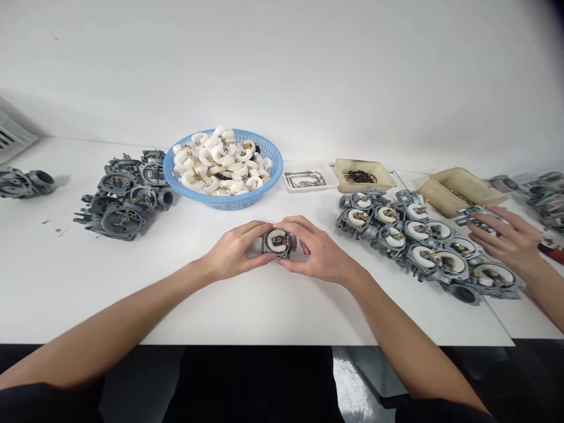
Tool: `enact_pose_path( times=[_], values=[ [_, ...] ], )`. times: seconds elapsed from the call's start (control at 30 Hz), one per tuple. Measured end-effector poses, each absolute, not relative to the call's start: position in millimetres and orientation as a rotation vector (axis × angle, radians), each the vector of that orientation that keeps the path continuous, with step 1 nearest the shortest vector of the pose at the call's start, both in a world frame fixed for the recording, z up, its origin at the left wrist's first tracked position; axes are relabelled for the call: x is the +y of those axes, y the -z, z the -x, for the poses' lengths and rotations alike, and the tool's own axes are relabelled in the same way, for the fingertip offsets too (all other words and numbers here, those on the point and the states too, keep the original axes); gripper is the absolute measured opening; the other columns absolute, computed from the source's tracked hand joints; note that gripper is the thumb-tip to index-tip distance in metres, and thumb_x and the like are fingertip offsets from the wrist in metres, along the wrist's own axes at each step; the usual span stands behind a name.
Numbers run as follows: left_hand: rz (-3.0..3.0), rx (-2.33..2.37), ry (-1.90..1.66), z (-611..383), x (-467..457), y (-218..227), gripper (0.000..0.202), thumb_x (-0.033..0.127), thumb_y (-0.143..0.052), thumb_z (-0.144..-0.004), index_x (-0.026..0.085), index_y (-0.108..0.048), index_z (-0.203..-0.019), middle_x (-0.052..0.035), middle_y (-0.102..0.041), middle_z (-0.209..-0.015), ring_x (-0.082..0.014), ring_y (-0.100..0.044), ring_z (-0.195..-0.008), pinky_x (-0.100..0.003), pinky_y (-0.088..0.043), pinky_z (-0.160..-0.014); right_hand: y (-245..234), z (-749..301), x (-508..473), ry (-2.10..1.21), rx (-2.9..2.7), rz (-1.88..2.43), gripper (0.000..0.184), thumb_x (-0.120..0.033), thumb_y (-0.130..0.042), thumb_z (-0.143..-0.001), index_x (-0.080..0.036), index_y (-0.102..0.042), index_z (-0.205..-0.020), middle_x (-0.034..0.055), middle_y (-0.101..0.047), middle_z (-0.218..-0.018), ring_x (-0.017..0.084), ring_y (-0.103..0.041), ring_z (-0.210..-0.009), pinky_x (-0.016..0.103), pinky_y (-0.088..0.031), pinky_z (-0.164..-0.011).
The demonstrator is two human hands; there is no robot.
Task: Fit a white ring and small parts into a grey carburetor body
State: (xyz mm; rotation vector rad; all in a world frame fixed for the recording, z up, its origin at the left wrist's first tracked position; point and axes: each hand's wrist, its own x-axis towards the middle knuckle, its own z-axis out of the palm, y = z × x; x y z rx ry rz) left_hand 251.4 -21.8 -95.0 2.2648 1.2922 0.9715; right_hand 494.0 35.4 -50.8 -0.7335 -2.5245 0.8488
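A grey metal carburetor body (286,247) rests on the white table in front of me, its open face up. Inside it lies a white C-shaped float (272,241) around brass parts. My left hand (240,249) grips the body from the left, thumb at the near edge and fingers at the far edge. From the other side my right hand (315,249) closes on it the same way. The fingertips of both hands meet near the top of the body. Beyond them stands a blue basket (224,202) heaped with white floats (215,158).
Several carburetor bodies (121,200) sit at left; more, with floats fitted, form a cluster (423,241) at right. Behind it are a white tray of thin pins (308,179), a box of black rings (363,176) and another box (458,188). A co-worker's hand (506,235) holds a metal part.
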Motion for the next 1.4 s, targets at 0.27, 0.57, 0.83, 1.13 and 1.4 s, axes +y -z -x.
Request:
enact_pose_path(
  times=[0.27, 0.57, 0.83, 1.13, 1.4],
  values=[
    [-2.246, 1.315, -0.933, -251.0, -20.9, 94.2, 0.054, 0.047, -0.063, -0.098, 0.024, -0.049, -0.146, -0.0118, -0.062, -0.136, -0.0274, -0.066, -0.117, -0.038, -0.055, -0.096, 49.3, -493.7, 35.7, -0.861, -2.518, 0.796, 0.058, -0.029, -0.071, -0.091, -0.036, -0.050, -0.145, 0.0037, -0.056, -0.143, 0.021, -0.067, -0.102, 0.034, -0.059, -0.082],
    [-2.216, 1.383, -0.848, -251.0, -21.4, 92.6, 0.055, 0.051, -0.058, -0.100, 0.024, -0.047, -0.146, -0.0116, -0.062, -0.135, -0.0266, -0.067, -0.109, -0.038, -0.055, -0.091, 55.4, -494.7, 40.0, -0.829, -2.519, 0.804, 0.053, -0.034, -0.070, -0.093, -0.035, -0.051, -0.143, 0.0043, -0.055, -0.146, 0.020, -0.068, -0.102, 0.033, -0.059, -0.080],
    [-2.258, 1.384, -0.872, -250.8, -18.5, 95.2, 0.056, 0.049, -0.059, -0.100, 0.024, -0.046, -0.148, -0.0126, -0.063, -0.136, -0.0300, -0.064, -0.119, -0.043, -0.051, -0.100, 59.6, -492.6, 42.1, -0.865, -2.505, 0.804, 0.057, -0.035, -0.071, -0.092, -0.034, -0.050, -0.145, 0.0047, -0.054, -0.146, 0.023, -0.067, -0.111, 0.036, -0.061, -0.085],
    [-2.242, 1.377, -0.832, -249.9, -19.1, 92.0, 0.058, 0.050, -0.057, -0.100, 0.024, -0.045, -0.150, -0.0117, -0.065, -0.132, -0.0283, -0.066, -0.112, -0.041, -0.053, -0.096, 60.4, -488.7, 46.0, -0.981, -2.407, 0.764, 0.061, -0.033, -0.077, -0.086, -0.029, -0.055, -0.142, 0.0085, -0.057, -0.140, 0.025, -0.063, -0.118, 0.036, -0.060, -0.087],
    [-2.274, 1.461, -0.784, -250.4, -20.1, 94.7, 0.069, 0.057, -0.057, -0.099, 0.029, -0.034, -0.157, -0.0113, -0.068, -0.127, -0.0299, -0.068, -0.110, -0.043, -0.055, -0.092, 51.9, -497.2, 46.1, -0.560, -2.603, 0.810, 0.055, -0.038, -0.076, -0.088, -0.031, -0.055, -0.139, 0.0060, -0.061, -0.135, 0.019, -0.069, -0.089, 0.033, -0.058, -0.077]
  ],
)
